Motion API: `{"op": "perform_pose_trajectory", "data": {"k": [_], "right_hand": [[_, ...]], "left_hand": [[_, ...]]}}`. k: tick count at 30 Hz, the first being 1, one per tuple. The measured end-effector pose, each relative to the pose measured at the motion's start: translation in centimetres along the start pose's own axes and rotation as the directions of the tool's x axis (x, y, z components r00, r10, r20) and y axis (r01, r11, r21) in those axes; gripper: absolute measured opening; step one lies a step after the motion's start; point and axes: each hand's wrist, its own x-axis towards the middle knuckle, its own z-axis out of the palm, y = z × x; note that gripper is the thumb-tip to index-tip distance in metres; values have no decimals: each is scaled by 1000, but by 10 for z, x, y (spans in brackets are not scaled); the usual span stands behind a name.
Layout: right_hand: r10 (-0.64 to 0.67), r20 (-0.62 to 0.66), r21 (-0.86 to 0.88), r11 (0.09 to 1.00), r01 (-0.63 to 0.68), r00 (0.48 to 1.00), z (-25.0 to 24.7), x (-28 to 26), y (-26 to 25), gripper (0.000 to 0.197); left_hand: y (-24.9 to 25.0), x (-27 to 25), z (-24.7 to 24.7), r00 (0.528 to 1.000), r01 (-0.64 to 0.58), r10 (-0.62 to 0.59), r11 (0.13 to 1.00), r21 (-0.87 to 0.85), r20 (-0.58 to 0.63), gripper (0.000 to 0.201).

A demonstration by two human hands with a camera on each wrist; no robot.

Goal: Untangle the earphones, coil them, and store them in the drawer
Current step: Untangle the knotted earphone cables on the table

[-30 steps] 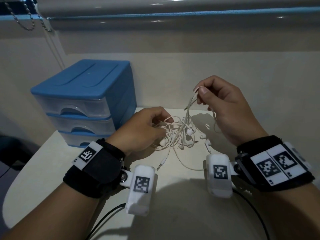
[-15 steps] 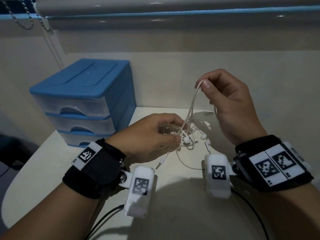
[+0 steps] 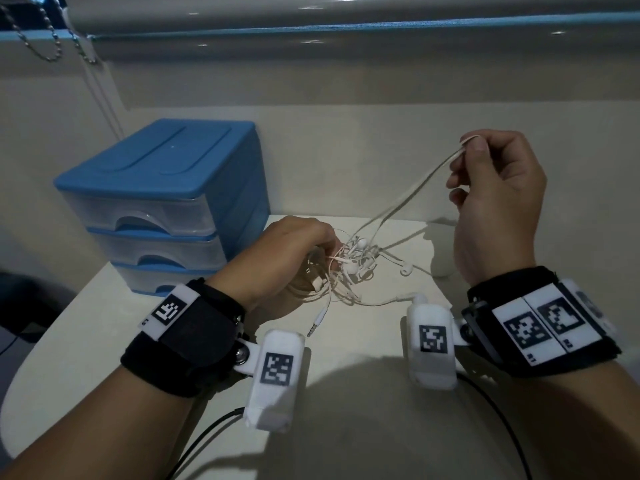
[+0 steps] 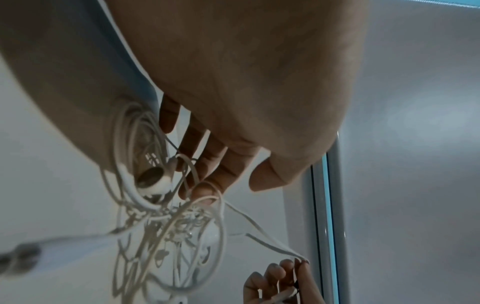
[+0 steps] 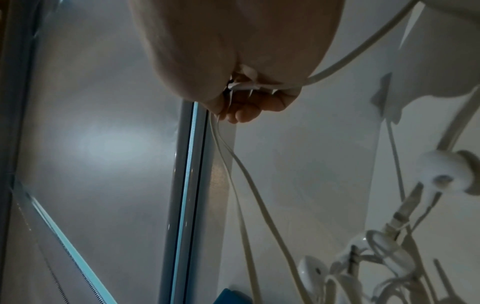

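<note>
The white earphones [image 3: 353,268] lie in a tangled knot on the table's middle, one doubled strand drawn up tight to the right, jack dangling near, while the blue drawer unit [image 3: 166,206] stands far left, its three clear drawers closed.

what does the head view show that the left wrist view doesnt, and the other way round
Only the head view shows the blue drawer unit with all three drawers closed, the jack plug on the table, and both wrist bands. Only the left wrist view shows the left hand's fingertips hooked in cable loops. Both show the tangled earphones and the right hand pinching a cable strand.
</note>
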Motion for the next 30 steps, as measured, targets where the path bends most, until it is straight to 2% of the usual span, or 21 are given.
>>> {"op": "perform_pose_trajectory", "data": {"k": [4,8,10,14,17,18,20,22,24,26,30], "right_hand": [[25,9,1,1000,-25,1000,1,0,3,16],[129,165,-118,987,-111,978,3,-3,7,15],[176,278,-201,972,-123,944,5,-6,9,16],[211,523,-263,961,-79,826,7,-12,8,12],[158,619,-205,978,-36,769,8,-15,8,12],[136,621,-177,984,-31,772,8,-16,8,12],[90,564,-111,993,-33,821,10,-15,8,12],[65,429,-43,998,-52,901,9,-10,7,15],[67,289,16,997,-75,955,7,-5,6,17],[80,209,45,995,-91,975,4,-2,7,17],[134,152,26,990,-140,979,2,0,8,19]], "left_hand": [[-6,4,0,998,13,-10,999,47,-65,39],[-9,3,-1,993,-50,58,996,78,-99,22],[-8,3,-1,988,-93,100,994,65,-119,8],[-7,4,-2,986,-158,156,987,-20,-61,44],[-4,1,0,981,-196,196,979,-65,1,34],[-4,0,1,980,-200,200,976,-84,-2,26],[-4,1,1,980,-198,195,973,-117,-35,20],[-4,2,0,976,-205,194,971,-122,-95,26],[-3,3,1,968,-231,214,964,-129,-133,28],[-2,4,1,963,-250,232,959,-136,-140,27],[-8,7,-3,956,-239,217,966,-100,-196,14]]}}
